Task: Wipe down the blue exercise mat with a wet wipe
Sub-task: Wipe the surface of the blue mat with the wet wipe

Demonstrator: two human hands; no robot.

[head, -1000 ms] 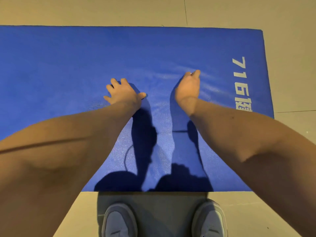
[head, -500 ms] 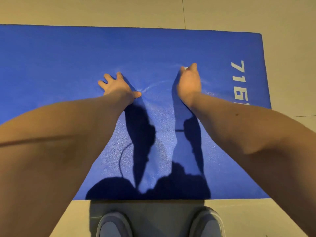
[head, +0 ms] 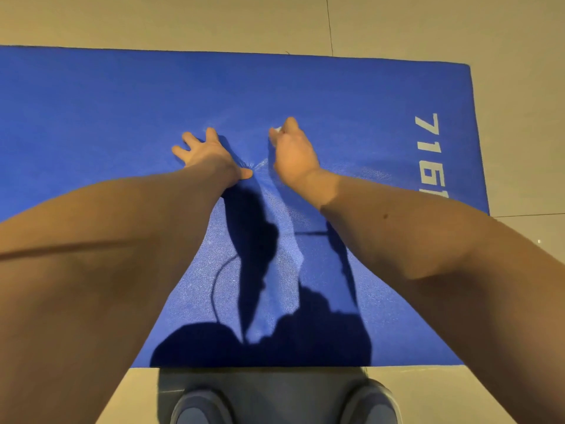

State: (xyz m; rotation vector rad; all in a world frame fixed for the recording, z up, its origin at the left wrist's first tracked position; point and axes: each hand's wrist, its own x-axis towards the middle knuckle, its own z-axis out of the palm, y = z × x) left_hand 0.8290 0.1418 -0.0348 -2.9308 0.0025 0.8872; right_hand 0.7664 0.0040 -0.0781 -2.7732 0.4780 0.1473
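The blue exercise mat [head: 351, 96] lies flat on the floor and runs across the whole view. My left hand [head: 208, 154] presses on its middle with spread, straight fingers. Just to the right, my right hand [head: 293, 154] rests on the mat with its fingers curled round a wet wipe [head: 278, 129]. Only a small white bit of the wipe shows at the fingertips. The mat puckers in small creases between the two hands.
White print "716" [head: 429, 148] marks the mat's right end. Beige floor tiles [head: 183, 19] surround the mat. My two grey shoes [head: 198, 408] [head: 370, 405] stand on the floor at the mat's near edge. Dark shadows of my arms fall on the near half.
My right hand with the wipe has slid left across the mat, closer to my left hand. The left hand has stayed pressed in place, and creases have formed between them.
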